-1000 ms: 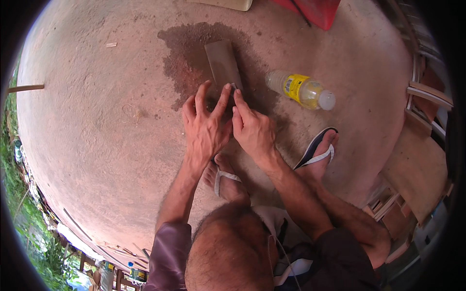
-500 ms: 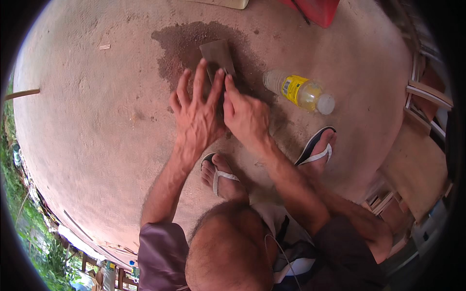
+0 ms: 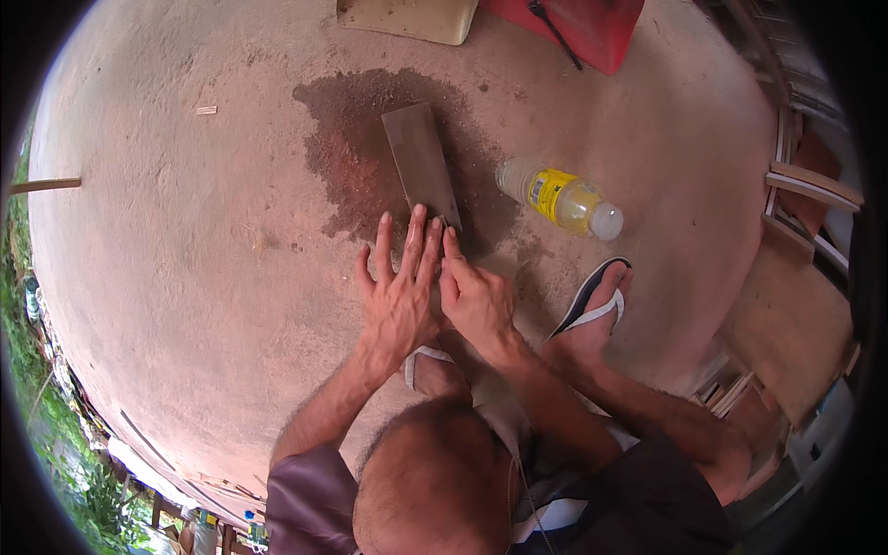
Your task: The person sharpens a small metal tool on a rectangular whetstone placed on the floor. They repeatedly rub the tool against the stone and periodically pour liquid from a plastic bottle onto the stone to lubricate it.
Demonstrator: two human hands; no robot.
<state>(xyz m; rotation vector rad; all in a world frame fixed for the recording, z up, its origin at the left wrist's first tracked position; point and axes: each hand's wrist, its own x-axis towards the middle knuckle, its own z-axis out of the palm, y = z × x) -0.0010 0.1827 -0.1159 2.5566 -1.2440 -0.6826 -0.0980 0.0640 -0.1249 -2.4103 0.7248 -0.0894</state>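
Observation:
A flat, grey-brown rectangular block like a sharpening stone (image 3: 421,153) lies on the wet floor, its long side running away from me. My left hand (image 3: 398,291) is at its near end, fingers stretched out and spread, with some fingertips pressing down there. Close against it, my right hand (image 3: 476,301) is closed in a pinch, thumb and forefinger at the block's near right corner. Something small and dark shows at the fingertips; the hands hide most of it, so its kind cannot be made out.
A clear bottle with a yellow label (image 3: 560,199) lies on its side right of the block. Beyond are a cream dustpan-like piece (image 3: 407,20) and a red one (image 3: 601,32). Wood pieces (image 3: 786,314) stand at the right. My sandalled foot (image 3: 597,301) is near the bottle.
Both hands have slid toward me along the block, from its middle to its near end. More of its top surface now shows. The view has shifted slightly.

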